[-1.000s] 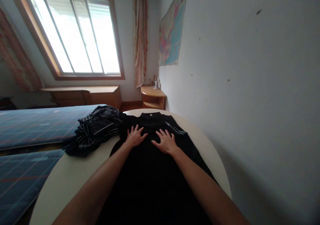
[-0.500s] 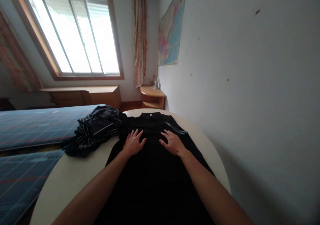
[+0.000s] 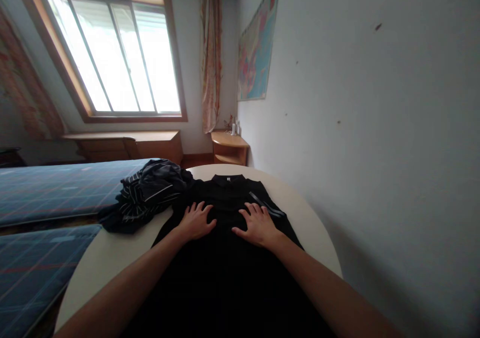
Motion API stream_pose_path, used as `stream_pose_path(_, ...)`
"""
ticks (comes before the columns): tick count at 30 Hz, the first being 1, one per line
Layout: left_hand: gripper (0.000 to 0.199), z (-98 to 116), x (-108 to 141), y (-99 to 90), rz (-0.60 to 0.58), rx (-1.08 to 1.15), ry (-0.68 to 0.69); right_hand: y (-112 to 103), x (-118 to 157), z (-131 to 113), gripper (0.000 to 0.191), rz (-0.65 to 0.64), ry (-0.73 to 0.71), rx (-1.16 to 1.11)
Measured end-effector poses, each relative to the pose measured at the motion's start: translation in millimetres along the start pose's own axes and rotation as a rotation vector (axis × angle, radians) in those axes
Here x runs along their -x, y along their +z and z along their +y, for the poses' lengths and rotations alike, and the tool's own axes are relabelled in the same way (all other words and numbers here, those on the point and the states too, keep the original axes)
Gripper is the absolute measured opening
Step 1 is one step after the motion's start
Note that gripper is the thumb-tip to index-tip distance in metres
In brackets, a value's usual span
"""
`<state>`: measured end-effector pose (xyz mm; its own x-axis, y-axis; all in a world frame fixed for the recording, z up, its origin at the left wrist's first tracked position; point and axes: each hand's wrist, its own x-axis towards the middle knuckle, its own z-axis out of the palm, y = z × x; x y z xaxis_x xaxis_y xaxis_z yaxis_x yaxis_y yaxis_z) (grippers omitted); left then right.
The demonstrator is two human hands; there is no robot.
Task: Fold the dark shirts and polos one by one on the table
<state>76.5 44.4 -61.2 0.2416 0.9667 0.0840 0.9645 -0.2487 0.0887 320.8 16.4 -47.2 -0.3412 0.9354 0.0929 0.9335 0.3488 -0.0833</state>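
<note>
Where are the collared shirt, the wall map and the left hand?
Collared shirt [image 3: 227, 268], head view, middle of its cloth.
Wall map [image 3: 257, 50], head view, middle of its sheet.
Left hand [image 3: 195, 224], head view, back of the hand.

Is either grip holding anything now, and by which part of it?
Nothing appears held: the left grip and right grip rest palm down, fingers spread, on the upper part of the black garment.

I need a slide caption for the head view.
Left hand and right hand spread on a black garment laid over a pale table.
</note>
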Motion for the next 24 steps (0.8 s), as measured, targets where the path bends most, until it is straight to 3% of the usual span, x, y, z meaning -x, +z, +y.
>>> stream_pose_path(4, 0.066, 8.1, -28.6, 3.3, 0.116, 0.022, 0.119, 3.8, -23.9, 14.9, 0.097, 0.008, 0.103, -0.005)
stream_pose_path(8, 0.071, 11.9, -61.0, 17.3, -0.003, 0.065, 0.059, 14.7, -49.0, 34.6, 0.100, -0.126, 0.223, -0.101)
stream_pose_path(11, 0.075, 11.6, -83.1, 25.7, -0.038, 0.058, 0.024, 20.5, -67.9, 52.1, 0.096, -0.124, 0.204, -0.144)
stream_pose_path(14, 0.075, 10.0, -100.6, 30.7, -0.027, 0.052, 0.008, 25.2, -85.8, 70.0, 0.090, 0.006, 0.185, -0.207)
stream_pose_path(18, 0.073, 7.3, -110.0, 34.2, 0.030, 0.060, 0.011, 31.3, -99.3, 84.9, 0.062, 0.315, 0.229, -0.234)
stream_pose_path(24, 0.063, 7.3, -100.8, 28.6, 0.077, 0.094, 0.121, 23.6, -97.1, 83.8, 0.025, 0.374, 0.243, -0.104)
